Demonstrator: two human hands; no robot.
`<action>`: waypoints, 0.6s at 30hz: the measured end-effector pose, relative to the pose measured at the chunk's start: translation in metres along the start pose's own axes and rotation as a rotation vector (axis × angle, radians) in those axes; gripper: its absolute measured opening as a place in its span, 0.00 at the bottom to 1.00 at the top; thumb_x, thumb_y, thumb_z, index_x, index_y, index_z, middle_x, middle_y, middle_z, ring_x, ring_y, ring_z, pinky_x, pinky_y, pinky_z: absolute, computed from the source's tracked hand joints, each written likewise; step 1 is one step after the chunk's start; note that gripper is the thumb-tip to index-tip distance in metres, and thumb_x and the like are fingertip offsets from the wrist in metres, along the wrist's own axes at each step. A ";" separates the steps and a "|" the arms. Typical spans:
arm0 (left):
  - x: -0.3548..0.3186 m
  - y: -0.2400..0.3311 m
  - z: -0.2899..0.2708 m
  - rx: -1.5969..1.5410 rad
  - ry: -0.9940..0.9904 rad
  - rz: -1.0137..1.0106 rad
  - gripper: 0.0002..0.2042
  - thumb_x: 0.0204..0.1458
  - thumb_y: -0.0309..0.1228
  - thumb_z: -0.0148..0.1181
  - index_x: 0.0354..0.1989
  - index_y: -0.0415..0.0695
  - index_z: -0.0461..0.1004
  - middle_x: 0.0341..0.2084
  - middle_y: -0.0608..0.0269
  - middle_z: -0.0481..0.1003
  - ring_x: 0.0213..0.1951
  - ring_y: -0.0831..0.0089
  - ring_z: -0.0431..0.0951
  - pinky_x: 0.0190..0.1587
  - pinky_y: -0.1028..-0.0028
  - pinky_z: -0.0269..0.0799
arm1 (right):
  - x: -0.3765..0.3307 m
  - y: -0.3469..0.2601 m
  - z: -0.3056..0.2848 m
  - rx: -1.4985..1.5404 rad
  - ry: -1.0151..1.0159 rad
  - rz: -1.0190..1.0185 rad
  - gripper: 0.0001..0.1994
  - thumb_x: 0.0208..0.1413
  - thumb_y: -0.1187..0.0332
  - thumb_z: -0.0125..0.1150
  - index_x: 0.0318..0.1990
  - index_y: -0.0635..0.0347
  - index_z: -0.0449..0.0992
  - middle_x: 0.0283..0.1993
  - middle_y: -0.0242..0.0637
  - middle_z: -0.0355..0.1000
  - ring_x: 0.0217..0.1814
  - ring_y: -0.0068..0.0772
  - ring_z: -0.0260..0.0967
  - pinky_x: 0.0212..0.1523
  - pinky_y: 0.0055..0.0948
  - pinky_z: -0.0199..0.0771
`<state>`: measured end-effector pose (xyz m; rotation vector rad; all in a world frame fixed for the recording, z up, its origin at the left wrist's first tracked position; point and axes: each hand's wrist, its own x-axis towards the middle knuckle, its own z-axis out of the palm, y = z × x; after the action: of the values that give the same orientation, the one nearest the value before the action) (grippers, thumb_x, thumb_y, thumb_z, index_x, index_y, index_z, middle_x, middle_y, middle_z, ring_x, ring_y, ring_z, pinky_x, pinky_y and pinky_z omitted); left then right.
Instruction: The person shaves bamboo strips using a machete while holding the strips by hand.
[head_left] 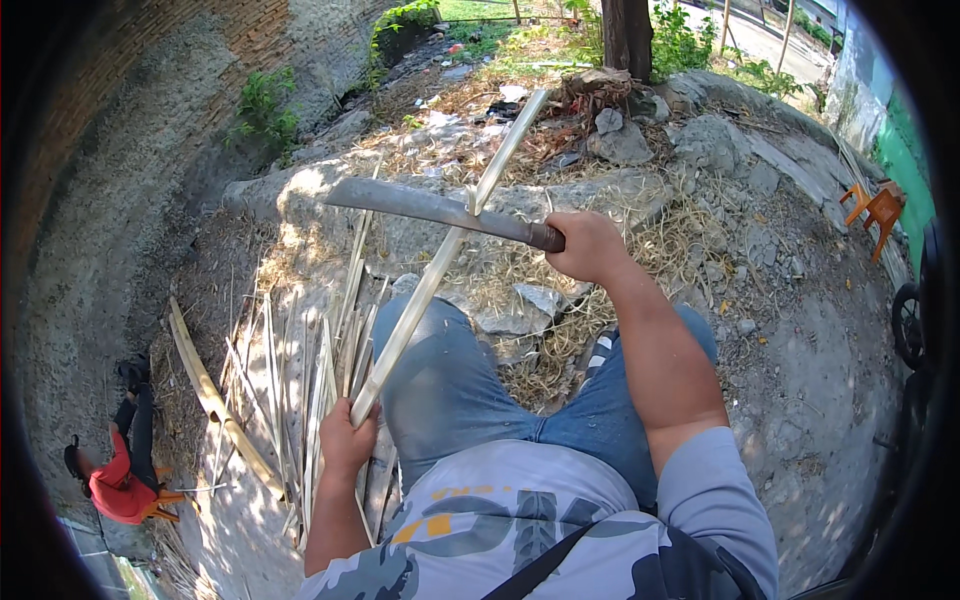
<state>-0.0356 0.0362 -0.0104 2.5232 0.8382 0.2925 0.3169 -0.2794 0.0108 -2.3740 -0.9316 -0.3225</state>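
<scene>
My left hand (348,437) is closed around the lower end of a long pale bamboo strip (410,318), which slants up and away past my knee. In my right hand (588,247) is the dark handle of a machete (430,207), its broad grey blade pointing left. The blade lies across the strip above its middle, and a small raised sliver shows at the crossing. Both hands are in front of my seated body, the right one farther away and higher.
Several split bamboo strips (325,370) lie left of my legs, beside a thicker bamboo piece (222,408). Curly shavings (650,250) and broken concrete (540,298) cover the ground ahead. A person in red (120,490) sits far left. An orange chair (880,215) stands far right.
</scene>
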 end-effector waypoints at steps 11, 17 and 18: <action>0.001 0.019 0.018 -0.107 -0.024 0.020 0.17 0.54 0.42 0.71 0.31 0.38 0.76 0.18 0.50 0.75 0.21 0.55 0.77 0.28 0.60 0.71 | -0.002 -0.027 0.006 -0.057 -0.125 -0.132 0.09 0.43 0.63 0.67 0.34 0.50 0.80 0.28 0.39 0.78 0.34 0.48 0.78 0.42 0.47 0.75; 0.008 0.011 0.013 -0.018 -0.012 0.056 0.16 0.52 0.41 0.71 0.31 0.39 0.76 0.19 0.48 0.77 0.22 0.53 0.79 0.28 0.61 0.72 | 0.001 -0.036 0.000 -0.235 -0.258 -0.264 0.10 0.41 0.64 0.67 0.34 0.47 0.79 0.32 0.35 0.80 0.38 0.43 0.80 0.47 0.43 0.73; 0.008 0.008 0.009 0.036 -0.017 0.046 0.16 0.51 0.40 0.72 0.31 0.39 0.76 0.19 0.48 0.77 0.22 0.53 0.79 0.28 0.61 0.72 | 0.001 -0.026 -0.003 -0.225 -0.216 -0.189 0.09 0.41 0.64 0.67 0.34 0.48 0.79 0.32 0.37 0.80 0.38 0.45 0.79 0.47 0.44 0.73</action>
<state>-0.0225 0.0320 -0.0134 2.5780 0.7864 0.2730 0.3000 -0.2652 0.0245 -2.5675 -1.2845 -0.2573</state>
